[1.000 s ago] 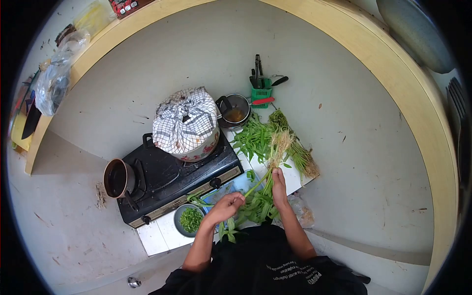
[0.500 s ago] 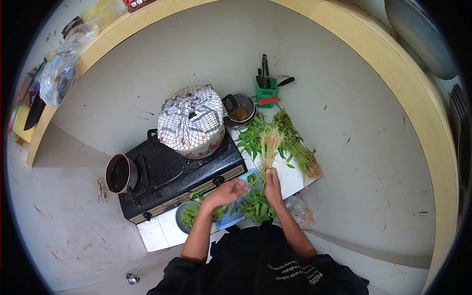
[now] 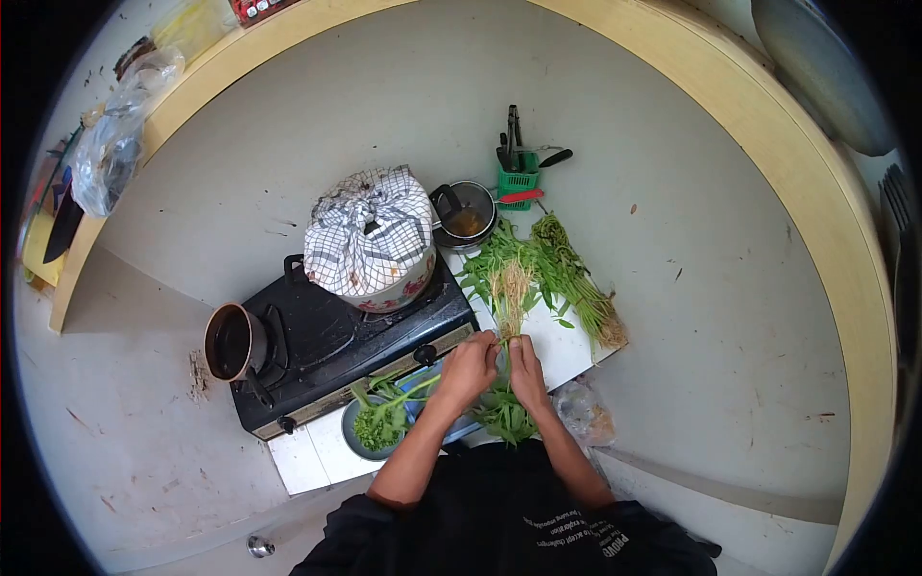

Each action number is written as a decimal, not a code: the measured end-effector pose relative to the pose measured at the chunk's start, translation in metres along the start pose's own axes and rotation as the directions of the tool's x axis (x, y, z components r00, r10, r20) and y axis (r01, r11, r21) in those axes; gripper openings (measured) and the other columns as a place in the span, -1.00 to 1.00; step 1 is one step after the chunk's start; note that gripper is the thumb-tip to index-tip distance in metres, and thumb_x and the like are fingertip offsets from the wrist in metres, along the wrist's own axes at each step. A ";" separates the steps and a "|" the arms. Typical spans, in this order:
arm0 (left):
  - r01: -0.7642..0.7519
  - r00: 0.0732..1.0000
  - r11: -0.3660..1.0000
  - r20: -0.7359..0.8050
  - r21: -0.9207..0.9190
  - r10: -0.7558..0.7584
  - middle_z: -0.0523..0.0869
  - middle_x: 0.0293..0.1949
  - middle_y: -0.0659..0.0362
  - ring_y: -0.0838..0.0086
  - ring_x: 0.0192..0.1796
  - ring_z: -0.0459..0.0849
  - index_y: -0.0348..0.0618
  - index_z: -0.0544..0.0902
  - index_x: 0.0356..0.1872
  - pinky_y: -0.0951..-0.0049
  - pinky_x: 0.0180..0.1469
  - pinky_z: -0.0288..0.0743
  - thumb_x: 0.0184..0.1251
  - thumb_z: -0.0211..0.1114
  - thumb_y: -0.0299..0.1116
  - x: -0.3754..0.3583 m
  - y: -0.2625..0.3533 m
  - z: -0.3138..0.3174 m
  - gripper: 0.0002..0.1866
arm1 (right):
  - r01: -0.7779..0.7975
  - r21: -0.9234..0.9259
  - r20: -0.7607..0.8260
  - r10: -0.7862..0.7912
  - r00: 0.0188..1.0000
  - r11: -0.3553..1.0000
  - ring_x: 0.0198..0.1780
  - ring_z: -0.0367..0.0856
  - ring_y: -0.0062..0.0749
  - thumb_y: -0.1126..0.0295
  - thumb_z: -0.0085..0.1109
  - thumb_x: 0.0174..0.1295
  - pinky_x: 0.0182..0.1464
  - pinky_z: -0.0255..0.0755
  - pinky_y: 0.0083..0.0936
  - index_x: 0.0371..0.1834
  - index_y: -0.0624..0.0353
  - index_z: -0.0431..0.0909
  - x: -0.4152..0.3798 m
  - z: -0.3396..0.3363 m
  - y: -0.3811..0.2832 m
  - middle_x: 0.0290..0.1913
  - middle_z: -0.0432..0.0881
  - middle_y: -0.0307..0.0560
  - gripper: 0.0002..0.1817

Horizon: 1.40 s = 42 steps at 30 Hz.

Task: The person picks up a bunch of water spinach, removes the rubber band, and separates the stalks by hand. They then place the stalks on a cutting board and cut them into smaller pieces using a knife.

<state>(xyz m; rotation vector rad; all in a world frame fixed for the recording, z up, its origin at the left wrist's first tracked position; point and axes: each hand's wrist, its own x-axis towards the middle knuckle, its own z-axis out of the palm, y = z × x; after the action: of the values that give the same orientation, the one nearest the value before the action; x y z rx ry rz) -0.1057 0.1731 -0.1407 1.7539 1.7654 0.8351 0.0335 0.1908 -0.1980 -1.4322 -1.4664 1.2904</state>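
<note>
My right hand [image 3: 526,376] is closed round the stems of a bunch of leafy greens [image 3: 512,293], whose pale roots point away from me and whose leaves hang toward my body. Beside it, my left hand [image 3: 469,370] is pinched at the same stems, just below the roots. A long green stem runs from near my left hand toward a grey bowl [image 3: 356,444] that holds chopped or small greens [image 3: 377,425]. Under my hands lies a blue tray [image 3: 459,428], partly hidden by leaves and forearms.
A black stove [image 3: 327,331] carries a cloth-covered pot [image 3: 373,235] and a small brown pan [image 3: 233,342]. Behind are a strainer on a pan [image 3: 469,216] and a green utensil basket [image 3: 519,180]. More rooted greens [image 3: 581,283] and a plastic bag [image 3: 584,413] lie right.
My left hand has moved right and away from me, from open beside the bunch to closed at its stems. The root bunch has shifted slightly left. More stems and leaves now lie over the bowl.
</note>
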 end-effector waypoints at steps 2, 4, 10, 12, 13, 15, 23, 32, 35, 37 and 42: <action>0.025 0.995 0.999 0.092 0.039 -0.029 0.72 -0.22 -0.14 -0.18 -0.14 0.68 -0.25 0.61 -0.22 -0.09 -0.08 0.53 0.35 0.19 -0.42 0.003 0.002 -0.011 -0.88 | 0.006 -0.025 0.011 -0.005 1.000 1.000 -0.14 0.54 0.48 0.13 -0.21 0.59 -0.15 0.35 0.08 0.06 0.21 0.38 -0.001 0.000 0.002 -0.20 0.59 0.44 -0.65; 0.036 0.988 0.997 0.147 0.062 -0.045 0.72 -0.23 -0.13 -0.16 -0.13 0.69 -0.24 0.62 -0.22 -0.08 -0.08 0.53 0.34 0.21 -0.39 0.004 -0.001 -0.015 -0.86 | 0.021 -0.048 0.016 -0.020 1.000 0.999 -0.14 0.54 0.48 0.13 -0.19 0.59 -0.15 0.35 0.09 0.05 0.21 0.39 -0.001 0.001 0.004 -0.19 0.60 0.45 -0.65; 0.047 0.966 0.999 0.255 -0.011 -0.043 0.72 -0.30 -0.15 -0.11 -0.15 0.69 -0.25 0.66 -0.19 -0.01 -0.11 0.53 0.29 0.23 -0.43 0.006 -0.014 -0.026 -0.84 | 0.122 -0.183 0.046 -0.115 0.992 0.976 -0.13 0.55 0.43 0.18 -0.12 0.55 -0.12 0.38 0.09 0.00 0.19 0.42 0.000 -0.004 0.008 -0.19 0.64 0.37 -0.71; 0.018 0.955 0.997 0.297 -0.081 0.007 0.71 -0.40 -0.11 -0.08 -0.23 0.70 -0.26 0.66 -0.20 0.04 -0.12 0.53 0.28 0.22 -0.41 0.009 -0.029 -0.028 -0.83 | 0.167 -0.280 0.107 -0.142 0.984 0.945 -0.14 0.56 0.40 0.18 -0.10 0.54 -0.11 0.36 0.08 0.00 0.18 0.43 0.000 -0.010 0.007 -0.21 0.65 0.32 -0.72; 0.020 0.938 0.996 0.345 -0.089 0.012 0.68 -0.43 -0.08 -0.01 -0.28 0.67 -0.27 0.66 -0.21 0.10 -0.15 0.52 0.26 0.21 -0.43 0.011 -0.034 -0.032 -0.84 | 0.191 -0.326 0.138 -0.153 0.978 0.926 -0.15 0.57 0.39 0.18 -0.09 0.53 -0.10 0.35 0.08 0.00 0.17 0.43 0.000 -0.012 0.005 -0.22 0.65 0.30 -0.72; 0.025 0.898 0.994 0.438 -0.102 0.022 0.63 -0.50 -0.02 0.14 -0.37 0.62 -0.29 0.64 -0.23 0.23 -0.22 0.49 0.22 0.20 -0.49 0.015 -0.043 -0.040 -0.85 | 0.201 -0.307 0.186 -0.149 0.971 0.930 -0.15 0.57 0.36 0.17 -0.07 0.52 -0.09 0.34 0.07 0.00 0.16 0.43 -0.001 -0.015 -0.003 -0.22 0.65 0.28 -0.72; 0.098 0.806 0.949 0.583 -0.300 0.101 0.69 -0.31 0.18 0.51 -0.20 0.56 -0.31 0.66 -0.16 0.42 -0.06 0.47 0.24 0.12 -0.57 0.018 -0.062 -0.055 -0.80 | 0.279 -0.313 0.228 -0.214 0.950 0.908 -0.12 0.60 0.22 0.17 -0.04 0.51 -0.02 0.31 -0.03 0.04 0.16 0.49 -0.007 -0.016 -0.010 -0.17 0.68 0.19 -0.70; 0.169 0.664 0.948 0.742 -0.271 0.094 0.73 -0.22 0.20 0.52 -0.13 0.62 -0.27 0.70 -0.10 0.48 0.00 0.48 0.37 0.12 -0.48 0.027 -0.082 -0.067 -0.78 | 0.422 -0.347 0.378 -0.287 0.880 0.838 -0.10 0.57 0.10 0.23 -0.02 0.50 0.00 0.27 -0.09 0.01 0.14 0.51 -0.013 -0.018 -0.025 -0.09 0.66 0.08 -0.76; 0.241 0.580 0.939 0.812 -0.245 0.063 0.61 -0.39 0.31 0.59 -0.32 0.50 -0.21 0.72 -0.13 0.54 -0.19 0.39 0.35 0.12 -0.40 0.027 -0.079 -0.070 -0.76 | 0.457 -0.320 0.408 -0.314 0.857 0.830 -0.09 0.57 0.10 0.24 -0.03 0.51 0.01 0.26 -0.08 0.02 0.14 0.50 -0.011 -0.018 -0.018 -0.06 0.64 0.08 -0.76; 0.334 0.523 0.913 0.852 -0.232 0.025 0.50 -0.48 0.38 0.64 -0.41 0.41 -0.17 0.73 -0.15 0.57 -0.31 0.29 0.33 0.13 -0.37 0.025 -0.074 -0.074 -0.76 | 0.484 -0.300 0.448 -0.327 0.832 0.822 -0.04 0.57 0.09 0.23 -0.06 0.52 0.04 0.26 -0.09 0.04 0.15 0.49 -0.011 -0.023 -0.022 -0.02 0.64 0.08 -0.74; 0.471 0.474 0.837 0.880 -0.278 0.025 0.33 -0.55 0.46 0.73 -0.51 0.25 -0.14 0.71 -0.19 0.61 -0.46 0.11 0.37 0.19 -0.30 0.019 -0.074 -0.071 -0.81 | 0.453 -0.290 0.481 -0.281 0.831 0.843 0.13 0.52 0.06 0.20 -0.13 0.55 0.16 0.24 -0.12 0.16 0.19 0.47 -0.011 -0.022 -0.022 0.10 0.62 0.07 -0.66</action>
<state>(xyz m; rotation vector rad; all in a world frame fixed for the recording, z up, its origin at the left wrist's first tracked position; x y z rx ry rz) -0.2087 0.1890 -0.1449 1.1647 0.9193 0.1355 0.0498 0.1865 -0.1696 -1.0375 -2.2826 1.1301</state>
